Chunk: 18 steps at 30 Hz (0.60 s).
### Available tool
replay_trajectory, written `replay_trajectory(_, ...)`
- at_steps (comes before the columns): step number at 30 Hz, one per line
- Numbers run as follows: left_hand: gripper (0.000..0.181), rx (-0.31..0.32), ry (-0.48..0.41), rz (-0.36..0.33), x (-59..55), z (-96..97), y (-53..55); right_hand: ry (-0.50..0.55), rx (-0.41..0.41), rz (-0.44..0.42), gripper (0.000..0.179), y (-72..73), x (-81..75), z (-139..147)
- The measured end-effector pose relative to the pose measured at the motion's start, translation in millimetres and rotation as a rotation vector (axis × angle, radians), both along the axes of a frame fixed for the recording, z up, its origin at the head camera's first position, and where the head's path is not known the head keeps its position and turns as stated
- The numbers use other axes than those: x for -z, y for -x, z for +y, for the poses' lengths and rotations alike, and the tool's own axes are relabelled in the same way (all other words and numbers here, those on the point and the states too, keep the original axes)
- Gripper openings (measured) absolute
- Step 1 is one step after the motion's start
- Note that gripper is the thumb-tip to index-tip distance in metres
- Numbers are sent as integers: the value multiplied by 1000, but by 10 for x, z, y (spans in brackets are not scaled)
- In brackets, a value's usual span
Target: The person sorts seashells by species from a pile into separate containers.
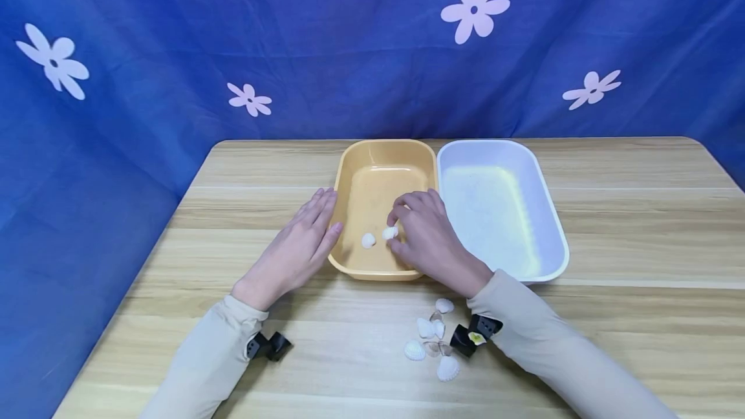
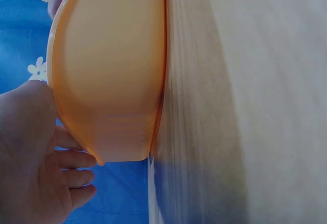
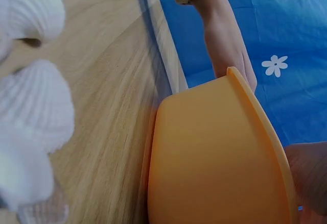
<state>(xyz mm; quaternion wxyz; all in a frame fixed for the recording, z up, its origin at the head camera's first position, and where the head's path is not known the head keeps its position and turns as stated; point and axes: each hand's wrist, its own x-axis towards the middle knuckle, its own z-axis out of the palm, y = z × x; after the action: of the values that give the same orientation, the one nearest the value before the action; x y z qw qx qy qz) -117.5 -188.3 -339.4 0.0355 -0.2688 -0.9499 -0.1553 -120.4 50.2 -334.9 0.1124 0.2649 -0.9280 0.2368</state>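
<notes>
My right hand [image 1: 427,235] reaches into the orange tray [image 1: 381,275] and pinches a white seashell [image 1: 389,233] between thumb and fingers, low over the tray floor. Another white seashell [image 1: 368,240] lies just left of it in the same tray. Fingers fairly straight, my left hand [image 1: 297,241] rests along the tray's left rim; its thumb reaches the rim in the left wrist view. From the right wrist, the tray's outer wall [image 3: 214,152] hides most of the right hand and the shell it holds.
A white tray [image 1: 561,260] stands against the orange tray's right side. Several loose shells [image 1: 414,350], white and brownish, lie on the wooden table [image 1: 349,354] in front, near the right wrist's black camera [image 1: 464,341]. A blue flowered cloth [image 1: 372,50] hangs behind.
</notes>
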Motion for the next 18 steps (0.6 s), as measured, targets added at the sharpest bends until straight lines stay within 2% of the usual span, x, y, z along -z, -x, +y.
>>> replay_trajectory(7, 60, -12, -1, -11, 4, 4, -2, -82, 10, -19, 16, 21, -4, -12)
replay_trajectory(12, 60, -16, -2, -18, 7, 5, -10, -19, -29, 12, 17, 0, -98, 73)
replay_trajectory(18, 60, -16, -3, -17, 0, 5, -16, 74, -35, -20, 15, -44, -257, 239)
